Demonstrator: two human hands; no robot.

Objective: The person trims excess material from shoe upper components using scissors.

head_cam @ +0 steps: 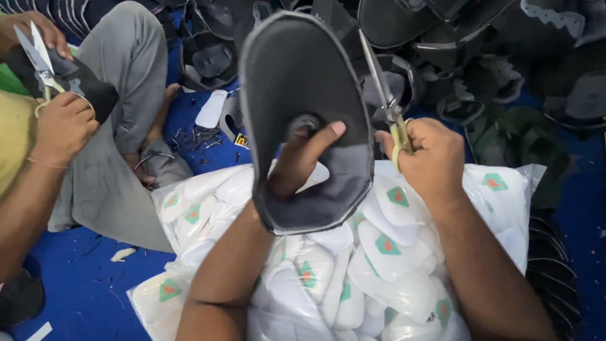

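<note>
Item: dark shoe piece [303,82], raised upright before us over a clear bag of white insoles [379,265]. We are gripping it with our left hand [300,161], thumb pressed to its face, fingers hidden behind. Our right hand [429,158] is closing round the yellow handles of the scissors [385,95], blades lying along the piece's right edge. To trim well, we judge, we should be keeping the blades tight to the rim and turning the piece steadily. Beside us, a co-worker's hand [60,126] is working another pair of scissors [38,60]. The blade tips and the pile of dark parts [505,63] are hard to make out.
</note>
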